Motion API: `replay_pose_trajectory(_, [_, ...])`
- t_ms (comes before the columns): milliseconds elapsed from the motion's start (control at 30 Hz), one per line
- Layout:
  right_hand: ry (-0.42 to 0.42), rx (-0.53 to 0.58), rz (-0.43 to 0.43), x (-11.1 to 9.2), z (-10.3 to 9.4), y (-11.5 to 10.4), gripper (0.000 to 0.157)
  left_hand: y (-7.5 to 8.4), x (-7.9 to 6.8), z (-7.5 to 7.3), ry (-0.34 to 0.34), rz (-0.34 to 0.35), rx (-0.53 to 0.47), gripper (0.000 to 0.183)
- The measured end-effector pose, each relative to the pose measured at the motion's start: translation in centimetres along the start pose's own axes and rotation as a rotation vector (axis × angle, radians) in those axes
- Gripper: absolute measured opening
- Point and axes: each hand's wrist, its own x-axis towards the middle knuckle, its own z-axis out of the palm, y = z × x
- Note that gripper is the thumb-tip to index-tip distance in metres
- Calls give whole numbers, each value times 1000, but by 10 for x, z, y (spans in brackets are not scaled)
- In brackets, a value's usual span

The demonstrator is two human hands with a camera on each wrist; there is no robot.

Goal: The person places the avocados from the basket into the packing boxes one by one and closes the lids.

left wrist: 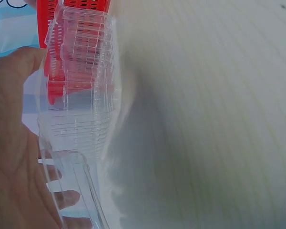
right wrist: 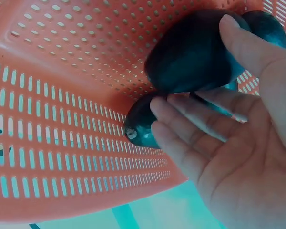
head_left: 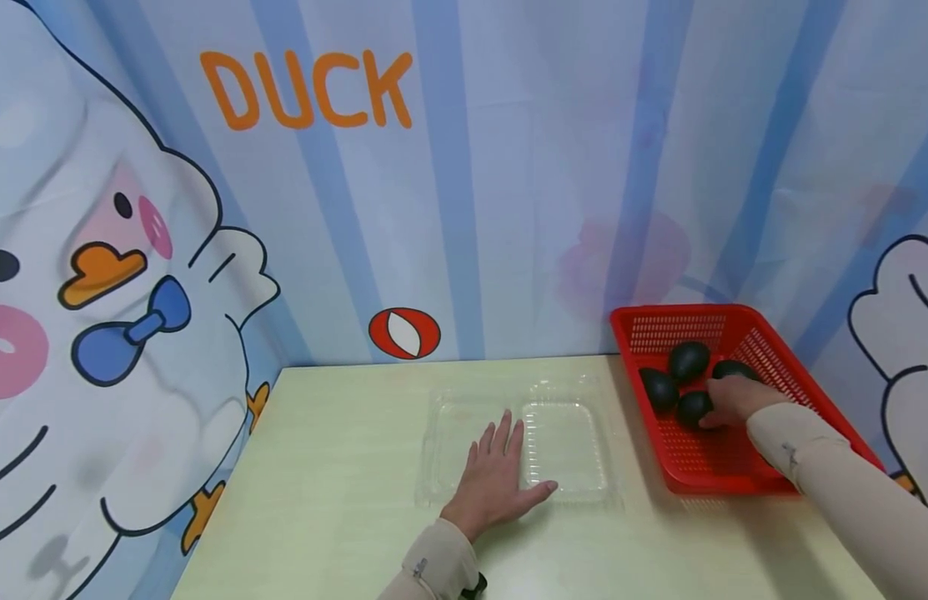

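Observation:
A clear plastic container (head_left: 567,446) lies on the table. My left hand (head_left: 494,487) rests over its front and middle part with fingers spread; in the left wrist view the thumb and fingers show against the clear wall (left wrist: 76,124). My right hand (head_left: 737,402) reaches into a red basket (head_left: 722,483). There, thumb and fingers lie on either side of a dark avocado (right wrist: 190,52). Another avocado (right wrist: 140,124) sits just beyond the fingertips against the slotted basket wall. More avocados (head_left: 689,361) lie around the hand.
The pale table (head_left: 343,450) extends left of and in front of the container. Behind it hangs a blue-striped curtain (head_left: 524,208) printed with duck figures. The basket's raised rim (head_left: 662,458) stands on the right, beneath my right forearm.

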Motion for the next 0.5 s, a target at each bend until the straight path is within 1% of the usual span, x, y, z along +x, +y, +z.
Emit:
replay_pose_trajectory(100, [-13, -6, -37, 3, 1, -2, 47, 0, 0, 0, 0, -2, 4, 100])
replay_pose_trajectory(200, [-46, 22, -44, 6, 3, -4, 57, -1, -1, 0, 3, 1, 6, 100])
replay_pose_trajectory(333, [-107, 56, -40, 10, 5, -7, 73, 0, -1, -1, -4, 0, 0, 101])
replay_pose_trajectory(500, [-152, 66, -7, 13, 6, -10, 82, -1, -1, -1, -13, -6, 0, 104])
